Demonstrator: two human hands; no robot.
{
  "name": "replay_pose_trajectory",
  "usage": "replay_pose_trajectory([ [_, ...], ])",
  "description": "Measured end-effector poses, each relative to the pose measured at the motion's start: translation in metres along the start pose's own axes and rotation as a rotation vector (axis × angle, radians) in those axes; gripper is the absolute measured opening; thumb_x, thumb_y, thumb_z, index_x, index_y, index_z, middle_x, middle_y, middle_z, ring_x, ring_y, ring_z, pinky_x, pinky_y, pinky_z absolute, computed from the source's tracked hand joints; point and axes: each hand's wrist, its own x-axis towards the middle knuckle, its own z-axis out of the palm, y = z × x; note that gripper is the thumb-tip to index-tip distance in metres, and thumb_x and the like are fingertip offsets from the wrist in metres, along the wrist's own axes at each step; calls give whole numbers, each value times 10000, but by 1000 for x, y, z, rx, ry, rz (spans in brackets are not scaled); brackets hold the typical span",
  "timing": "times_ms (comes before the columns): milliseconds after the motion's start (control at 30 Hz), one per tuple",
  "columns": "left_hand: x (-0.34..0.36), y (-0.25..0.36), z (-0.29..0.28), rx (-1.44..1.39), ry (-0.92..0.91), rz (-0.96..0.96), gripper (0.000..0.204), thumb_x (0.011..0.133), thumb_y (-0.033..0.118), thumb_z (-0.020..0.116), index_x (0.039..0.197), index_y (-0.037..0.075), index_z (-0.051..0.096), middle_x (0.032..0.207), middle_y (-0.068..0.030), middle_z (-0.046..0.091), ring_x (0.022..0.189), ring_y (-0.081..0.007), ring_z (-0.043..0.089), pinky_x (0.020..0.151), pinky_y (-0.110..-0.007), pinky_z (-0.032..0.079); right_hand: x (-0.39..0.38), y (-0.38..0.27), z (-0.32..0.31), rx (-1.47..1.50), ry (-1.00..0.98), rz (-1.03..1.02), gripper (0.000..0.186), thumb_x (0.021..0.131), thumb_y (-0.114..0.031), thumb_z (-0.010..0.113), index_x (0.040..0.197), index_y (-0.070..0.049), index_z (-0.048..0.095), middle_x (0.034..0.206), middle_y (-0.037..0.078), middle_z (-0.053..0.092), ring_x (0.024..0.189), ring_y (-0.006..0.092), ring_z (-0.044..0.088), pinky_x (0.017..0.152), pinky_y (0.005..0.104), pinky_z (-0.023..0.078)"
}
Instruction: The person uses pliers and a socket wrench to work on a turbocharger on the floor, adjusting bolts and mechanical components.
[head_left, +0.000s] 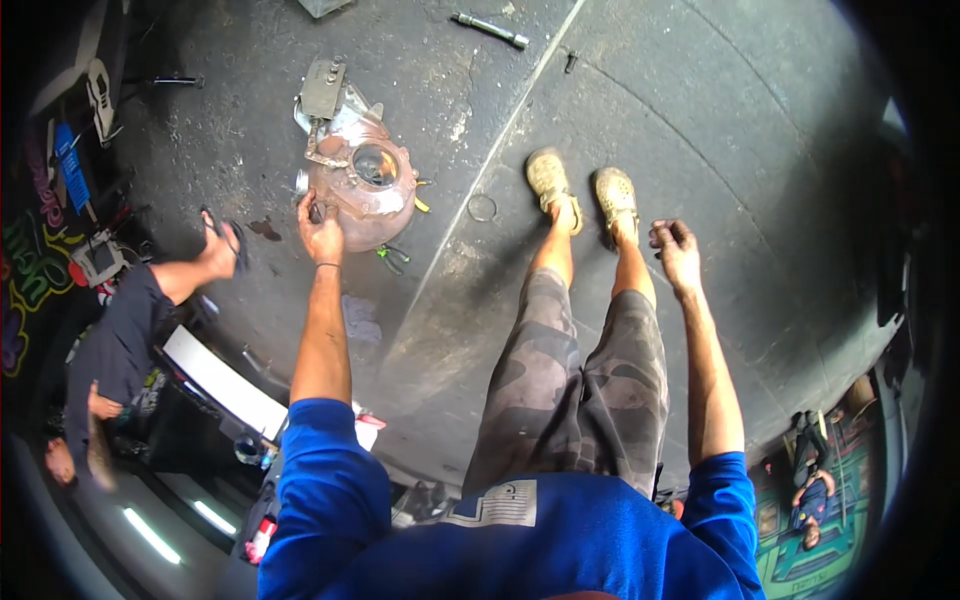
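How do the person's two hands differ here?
The left hand is at the left edge of the brown metal housing, apparently touching it; the right hand is well away from it, nearer the right shoe, with nothing visibly held. The left hand has a thin dark band at its wrist; the right hand shows none. Both are bare, over the floor.
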Motion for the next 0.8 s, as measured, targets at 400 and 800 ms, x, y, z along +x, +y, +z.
replay_pose_trajectory([
  [400,1,9,-16,387,38,-106,379,854,312,775,1220,311,678,1323,-8,630,1337,-310,498,1060,-620,387,-47,17,99,-198,-160,12,226,989,-212,620,1070,-20,708,919,86,743,793,161,680,773,336,547],
  [800,0,37,-21,452,63,-77,328,869,332,709,1167,279,584,1281,-40,588,1329,-311,477,1083,-583,349,-50,-29,137,-488,11,-87,294,981,-249,616,1070,14,713,895,91,756,779,162,710,713,330,554],
])
